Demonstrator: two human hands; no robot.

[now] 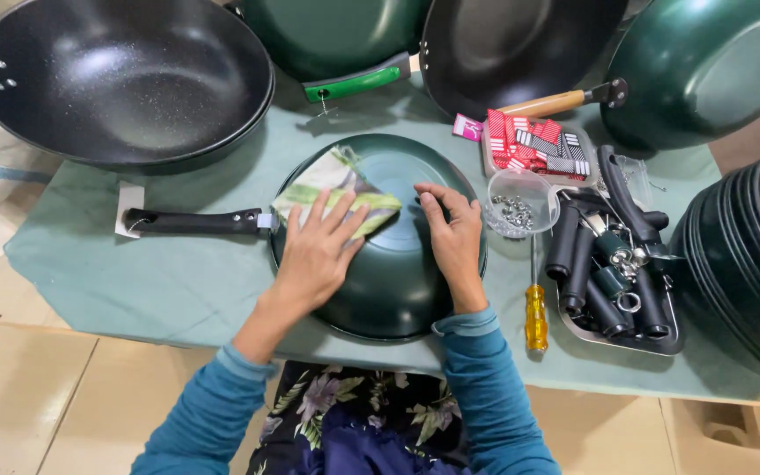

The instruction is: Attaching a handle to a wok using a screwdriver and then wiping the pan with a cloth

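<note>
A: What lies at your far left?

B: A large black wok [125, 79] sits on the green cloth-covered table [134, 281], with a black handle [193, 221] running right to the overturned dark green pan [389, 273] at centre.

A: And your hands?

B: Your left hand [314, 255] lies flat, fingers spread, pressing a green patterned cloth [338, 189] onto the pan's underside; it grips nothing. Your right hand [452, 237] rests open on the pan just beside it, fingertips curled against the metal.

A: Further right?

B: A clear cup of small screws [519, 207], a yellow-handled screwdriver [535, 312], then a metal tray of black handles [613, 273] and stacked dark pans [749, 264].
</note>
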